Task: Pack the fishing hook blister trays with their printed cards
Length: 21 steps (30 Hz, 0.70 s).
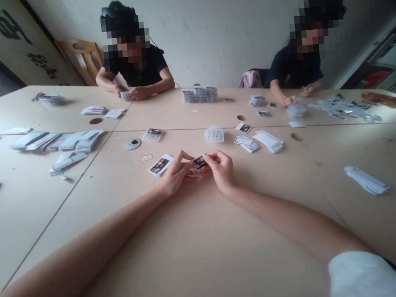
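Observation:
Both hands meet over the table in front of me, around a small clear plastic box with a dark printed card [200, 162] on top. My left hand [176, 175] grips its left side, with the index finger bent. My right hand [223, 170] pinches the right edge between thumb and fingers. Part of the box is hidden behind my fingers. Beside my left hand lies a stack of dark printed cards [159, 165]. A clear box with a printed card [152, 134] stands farther back. Beyond my right hand sits a clear plastic box [214, 134].
White folded slips [269, 140] and framed labels [247, 143] lie to the right. Paper stacks [55, 140] spread on the left. A round grommet [132, 144] sits in the table. Stacked boxes [200, 94] stand at the back. Two people [135, 63] [298, 64] work opposite.

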Each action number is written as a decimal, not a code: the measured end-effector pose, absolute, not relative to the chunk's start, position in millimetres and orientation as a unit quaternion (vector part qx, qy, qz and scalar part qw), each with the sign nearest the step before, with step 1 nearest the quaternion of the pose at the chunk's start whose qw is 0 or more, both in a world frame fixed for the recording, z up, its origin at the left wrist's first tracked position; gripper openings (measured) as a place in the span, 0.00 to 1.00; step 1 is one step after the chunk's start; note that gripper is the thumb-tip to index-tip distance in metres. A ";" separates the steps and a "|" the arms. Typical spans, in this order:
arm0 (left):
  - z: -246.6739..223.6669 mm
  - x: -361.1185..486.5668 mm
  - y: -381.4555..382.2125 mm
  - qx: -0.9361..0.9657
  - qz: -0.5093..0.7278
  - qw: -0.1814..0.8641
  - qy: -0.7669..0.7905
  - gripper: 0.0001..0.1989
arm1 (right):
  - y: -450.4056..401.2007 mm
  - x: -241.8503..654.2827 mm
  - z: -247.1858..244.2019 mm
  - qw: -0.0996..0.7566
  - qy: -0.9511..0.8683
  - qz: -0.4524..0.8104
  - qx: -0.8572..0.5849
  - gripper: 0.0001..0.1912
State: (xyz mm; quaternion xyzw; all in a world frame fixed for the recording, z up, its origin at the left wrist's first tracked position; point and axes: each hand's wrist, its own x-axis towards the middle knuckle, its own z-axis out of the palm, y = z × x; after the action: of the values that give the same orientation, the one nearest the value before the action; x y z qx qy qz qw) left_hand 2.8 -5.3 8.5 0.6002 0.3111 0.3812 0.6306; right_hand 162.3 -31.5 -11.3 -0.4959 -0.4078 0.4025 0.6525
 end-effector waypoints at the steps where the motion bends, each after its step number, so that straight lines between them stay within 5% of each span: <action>1: 8.4 2.8 -5.4 0.601 0.381 0.629 0.312 0.20 | -31.4 162.3 -11.2 0.652 -0.408 0.401 -0.498 0.16; 21: -2.8 1.9 0.6 0.642 0.379 0.588 0.315 0.18 | -31.1 164.7 -10.4 0.644 -0.444 0.325 -0.532 0.16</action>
State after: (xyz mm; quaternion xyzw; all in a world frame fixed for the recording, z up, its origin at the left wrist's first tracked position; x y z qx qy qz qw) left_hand 1.9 0.6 -2.8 0.6417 0.3149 0.3789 0.5878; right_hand 164.7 -31.1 -10.4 -0.5319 -0.4439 0.3254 0.6436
